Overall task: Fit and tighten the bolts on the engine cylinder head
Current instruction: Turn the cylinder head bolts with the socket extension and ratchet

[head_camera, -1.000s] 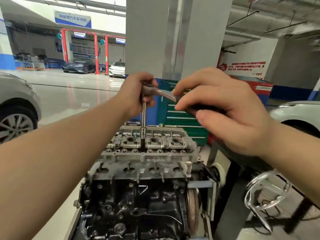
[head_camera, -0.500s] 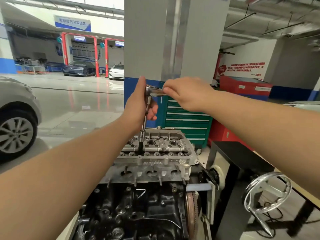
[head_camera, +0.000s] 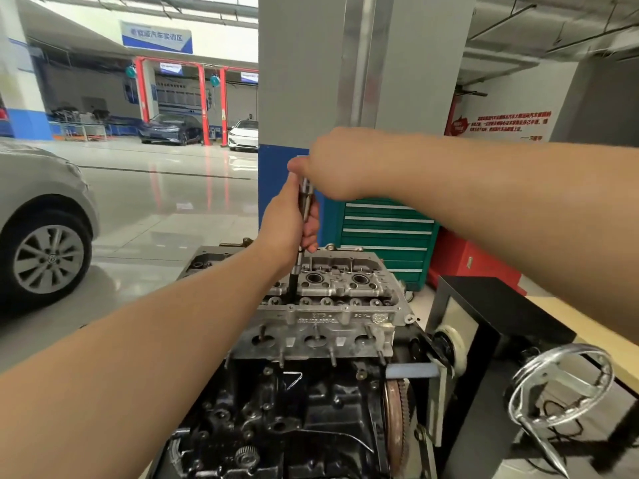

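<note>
Having been swung from the near right to the far side, the ratchet handle is being gripped by the right hand (head_camera: 342, 167) while the left hand's (head_camera: 294, 223) fingers are being curled round the extension bar (head_camera: 301, 233), upright in the cylinder head (head_camera: 332, 305), so tightening is judged underway.

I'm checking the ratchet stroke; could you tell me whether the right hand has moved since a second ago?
Yes. The right hand swung leftward and away, from beside the green tool cabinet to above the extension bar.
</note>
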The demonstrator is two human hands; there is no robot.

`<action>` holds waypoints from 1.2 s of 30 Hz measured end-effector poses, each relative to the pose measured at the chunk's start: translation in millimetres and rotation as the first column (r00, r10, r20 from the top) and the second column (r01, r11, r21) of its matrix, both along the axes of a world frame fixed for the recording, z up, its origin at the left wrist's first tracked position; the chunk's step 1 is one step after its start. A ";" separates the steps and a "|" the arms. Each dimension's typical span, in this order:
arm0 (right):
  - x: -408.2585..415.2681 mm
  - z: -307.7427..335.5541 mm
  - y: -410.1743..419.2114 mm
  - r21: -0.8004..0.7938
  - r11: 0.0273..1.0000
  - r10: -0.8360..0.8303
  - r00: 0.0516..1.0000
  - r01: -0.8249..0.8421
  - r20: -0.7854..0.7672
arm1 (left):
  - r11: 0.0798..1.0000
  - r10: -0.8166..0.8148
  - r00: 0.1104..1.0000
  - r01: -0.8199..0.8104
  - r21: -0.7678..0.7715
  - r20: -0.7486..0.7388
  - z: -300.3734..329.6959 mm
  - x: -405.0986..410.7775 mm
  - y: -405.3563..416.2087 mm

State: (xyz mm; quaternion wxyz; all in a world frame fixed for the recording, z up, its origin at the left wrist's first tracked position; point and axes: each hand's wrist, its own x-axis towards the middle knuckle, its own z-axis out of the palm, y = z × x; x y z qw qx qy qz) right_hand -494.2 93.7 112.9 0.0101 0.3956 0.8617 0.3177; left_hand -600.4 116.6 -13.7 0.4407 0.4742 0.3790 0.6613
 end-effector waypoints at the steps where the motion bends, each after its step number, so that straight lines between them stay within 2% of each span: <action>1: -9.3 -5.2 -8.3 0.078 0.997 -0.021 0.998 0.017 0.054 | 0.999 0.027 1.000 -0.026 0.017 -0.013 -1.9 0.9 0.9; 3: -17.9 -8.1 -16.6 0.124 0.992 -0.045 0.998 0.039 0.047 | 0.997 0.081 0.997 -0.081 0.005 0.003 -4.7 -0.3 1.5; 5: -15.1 -3.4 -13.1 0.082 0.997 0.005 1.000 -0.006 0.012 | 0.998 0.045 0.999 -0.045 -0.047 0.013 -5.2 -5.4 1.0; 7: -6.8 9.3 -6.1 -0.139 0.989 0.040 0.996 -0.050 -0.074 | 0.995 -0.062 0.998 0.062 -0.084 0.002 -4.9 -12.0 -0.4; 9: 5.5 21.6 -2.7 -0.399 0.909 0.021 0.969 -0.121 -0.245 | 0.983 -0.159 0.987 0.155 -0.096 -0.031 -4.5 -15.9 -2.7; 11: 16.1 27.2 -2.0 -0.463 0.869 0.062 0.969 -0.171 -0.241 | 0.972 -0.217 0.973 0.209 -0.103 -0.074 -3.4 -16.0 -5.2; 13: 21.3 26.8 2.6 -0.463 0.864 0.088 0.965 -0.197 -0.248 | 0.975 -0.209 0.973 0.199 -0.102 -0.094 0.4 -14.0 -8.4; 15: 18.3 24.7 6.1 -0.398 0.905 0.068 0.975 -0.150 -0.212 | 0.992 -0.091 0.992 0.083 -0.093 -0.087 0.4 -10.1 -9.8; 18: 5.5 11.3 5.8 -0.202 0.979 -0.022 0.989 -0.008 -0.144 | 0.974 0.194 0.976 -0.203 -0.095 -0.097 -11.3 -0.1 -6.1; 20: 0.3 -4.2 2.8 -0.056 0.998 -0.021 0.987 0.012 -0.160 | 0.965 0.242 0.969 -0.245 -0.094 -0.045 -20.2 6.9 -5.2; 22: -2.9 -10.8 -1.8 -0.022 0.999 0.018 0.968 -0.024 -0.249 | 0.983 0.166 0.985 -0.163 -0.083 0.036 -22.8 3.9 -5.0; 23: -2.0 -7.5 -2.2 -0.059 0.996 0.051 0.962 -0.069 -0.267 | 0.994 0.081 0.996 -0.078 -0.082 0.036 -22.1 -1.5 -6.3; 26: 10.1 14.6 -4.4 -0.345 0.913 0.124 0.954 -0.218 -0.274 | 0.958 -0.274 0.961 0.268 -0.099 -0.047 -16.7 -23.9 -7.4; 27: 14.5 19.4 -5.8 -0.401 0.886 0.134 0.955 -0.234 -0.263 | 0.947 -0.312 0.947 0.304 -0.107 -0.073 -14.9 -27.4 -9.5; 29: 18.3 20.5 -3.1 -0.405 0.884 0.138 0.960 -0.231 -0.245 | 0.975 -0.201 0.973 0.188 -0.115 -0.113 -12.1 -23.3 -13.1; 31: 15.5 14.3 4.7 -0.324 0.930 0.111 0.973 -0.173 -0.201 | 0.990 0.068 0.994 -0.078 -0.119 -0.089 -14.2 -9.1 -16.5; 33: 8.8 5.3 7.2 -0.189 0.979 0.039 0.980 -0.077 -0.196 | 0.960 0.247 0.969 -0.241 -0.144 0.020 -20.6 5.1 -15.6; 36: -6.1 -13.5 -3.9 0.129 0.992 0.016 0.996 -0.004 -0.089 | 0.932 0.347 0.938 -0.344 -0.113 0.005 -27.5 21.4 -14.5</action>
